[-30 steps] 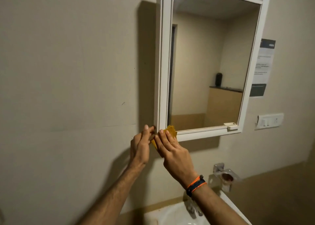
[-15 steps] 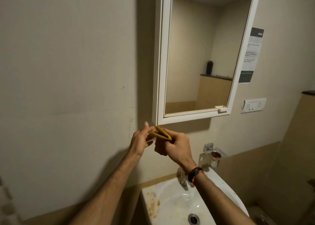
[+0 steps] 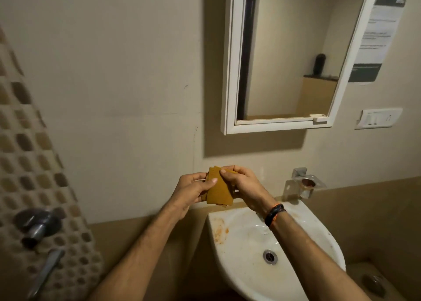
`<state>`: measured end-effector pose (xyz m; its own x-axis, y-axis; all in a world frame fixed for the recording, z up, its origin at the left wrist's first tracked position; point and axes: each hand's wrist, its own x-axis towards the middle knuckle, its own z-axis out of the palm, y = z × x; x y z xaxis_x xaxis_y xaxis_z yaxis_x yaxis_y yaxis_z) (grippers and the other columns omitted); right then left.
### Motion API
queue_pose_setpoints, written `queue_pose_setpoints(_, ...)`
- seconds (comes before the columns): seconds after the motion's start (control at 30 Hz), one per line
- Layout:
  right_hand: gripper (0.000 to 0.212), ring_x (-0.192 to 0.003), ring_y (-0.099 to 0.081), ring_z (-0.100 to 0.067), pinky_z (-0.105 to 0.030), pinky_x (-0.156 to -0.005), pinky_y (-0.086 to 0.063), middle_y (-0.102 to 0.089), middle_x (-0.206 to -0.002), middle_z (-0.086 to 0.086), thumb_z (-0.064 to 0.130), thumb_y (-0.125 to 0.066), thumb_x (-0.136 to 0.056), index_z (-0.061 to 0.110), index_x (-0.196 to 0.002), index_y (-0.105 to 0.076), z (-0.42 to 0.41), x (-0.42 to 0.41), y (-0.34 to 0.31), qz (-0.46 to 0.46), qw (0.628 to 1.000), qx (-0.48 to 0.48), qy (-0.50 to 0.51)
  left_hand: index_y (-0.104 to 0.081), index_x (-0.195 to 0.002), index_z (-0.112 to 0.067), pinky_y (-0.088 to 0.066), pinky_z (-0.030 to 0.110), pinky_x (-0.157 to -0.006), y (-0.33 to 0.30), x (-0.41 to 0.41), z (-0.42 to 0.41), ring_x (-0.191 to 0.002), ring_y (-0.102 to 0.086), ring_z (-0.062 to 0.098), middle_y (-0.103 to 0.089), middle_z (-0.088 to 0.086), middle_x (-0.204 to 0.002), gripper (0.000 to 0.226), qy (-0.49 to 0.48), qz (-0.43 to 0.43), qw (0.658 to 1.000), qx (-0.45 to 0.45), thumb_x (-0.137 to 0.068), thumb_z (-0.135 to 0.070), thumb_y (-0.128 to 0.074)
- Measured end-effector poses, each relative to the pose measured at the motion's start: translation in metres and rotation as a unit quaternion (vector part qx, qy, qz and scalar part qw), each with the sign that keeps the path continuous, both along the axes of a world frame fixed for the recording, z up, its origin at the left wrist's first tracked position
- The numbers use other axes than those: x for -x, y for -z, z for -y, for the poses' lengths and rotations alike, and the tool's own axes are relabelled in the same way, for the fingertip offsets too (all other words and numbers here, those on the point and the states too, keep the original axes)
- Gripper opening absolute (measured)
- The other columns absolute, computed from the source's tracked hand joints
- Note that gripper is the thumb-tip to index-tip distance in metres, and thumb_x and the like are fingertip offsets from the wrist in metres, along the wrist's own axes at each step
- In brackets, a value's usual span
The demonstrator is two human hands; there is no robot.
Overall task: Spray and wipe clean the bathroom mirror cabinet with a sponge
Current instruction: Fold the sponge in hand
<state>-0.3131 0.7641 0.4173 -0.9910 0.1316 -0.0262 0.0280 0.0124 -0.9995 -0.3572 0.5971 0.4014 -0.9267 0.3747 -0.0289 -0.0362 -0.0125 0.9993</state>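
Observation:
A thin mustard-yellow sponge sheet [image 3: 218,190] is held between both my hands, in front of the wall and just above the sink's back edge. My left hand [image 3: 190,192] grips its left side, thumb laid across the front. My right hand [image 3: 243,186] pinches its upper right edge with curled fingers; a dark and orange band sits on that wrist. The white-framed mirror cabinet [image 3: 229,77] hangs on the wall above and to the right of my hands, its mirror door shut. No spray bottle is in sight.
A stained white sink [image 3: 303,230] juts out below my right forearm. A chrome holder [image 3: 304,183] is fixed right of my hands, a switch plate [image 3: 378,118] and a paper notice [image 3: 376,36] further up. Mosaic tiles with a tap [image 3: 37,224] fill the left.
Both hands came down from the cabinet's lower left corner with the sponge to just above the sink. The view tilted downward, showing more of the sink and the tap at left.

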Motion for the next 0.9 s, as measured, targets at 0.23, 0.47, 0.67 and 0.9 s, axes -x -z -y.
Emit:
queue_pose_setpoints(0.23, 0.014, -0.097, -0.068, -0.014, -0.043, -0.082, -0.059, -0.073, -0.099, 0.007, 0.030, -0.075, -0.086, 0.025, -0.098, -0.075, 0.004, -0.005, 0.031, -0.109, 0.978, -0.168, -0.054, -0.071, -0.107, -0.017, -0.060, 0.039, -0.081, 0.028, -0.040, 0.014, -0.095, -0.072, 0.019, -0.076, 0.004, -0.101, 0.026, -0.085, 0.036, 0.996, 0.011, -0.083, -0.027, -0.075)
queue_pose_setpoints(0.47, 0.014, -0.081, -0.071, -0.010, -0.030, -0.066, -0.060, -0.076, -0.091, 0.005, 0.026, -0.079, -0.082, 0.021, -0.095, -0.079, 0.021, -0.005, 0.038, -0.093, 0.974, -0.142, -0.150, -0.072, -0.101, -0.017, -0.060, 0.034, -0.066, 0.043, -0.080, 0.031, -0.088, -0.074, 0.020, -0.077, 0.004, -0.096, 0.020, -0.164, 0.063, 0.984, -0.003, -0.083, -0.023, -0.076)
queue_pose_setpoints(0.67, 0.015, -0.092, -0.069, -0.006, -0.029, -0.082, -0.057, -0.075, -0.101, 0.009, 0.026, -0.082, -0.078, 0.023, -0.093, -0.080, 0.076, -0.008, 0.044, -0.112, 0.941, -0.183, -0.261, -0.072, -0.099, -0.014, -0.059, 0.031, -0.064, 0.051, -0.119, 0.073, -0.087, -0.074, 0.022, -0.077, 0.009, -0.096, 0.023, -0.235, 0.070, 0.969, -0.042, -0.078, -0.024, -0.077)
queue_pose_setpoints(0.9, 0.019, -0.089, -0.067, 0.001, -0.020, -0.078, -0.054, -0.075, -0.093, 0.013, 0.023, -0.081, -0.079, 0.021, -0.098, -0.080, 0.174, -0.023, 0.049, -0.120, 0.881, -0.205, -0.409, -0.071, -0.108, -0.007, -0.061, 0.039, -0.077, 0.066, -0.170, 0.155, -0.093, -0.073, 0.029, -0.074, 0.017, -0.103, 0.025, -0.325, 0.069, 0.942, -0.055, -0.085, -0.017, -0.072)
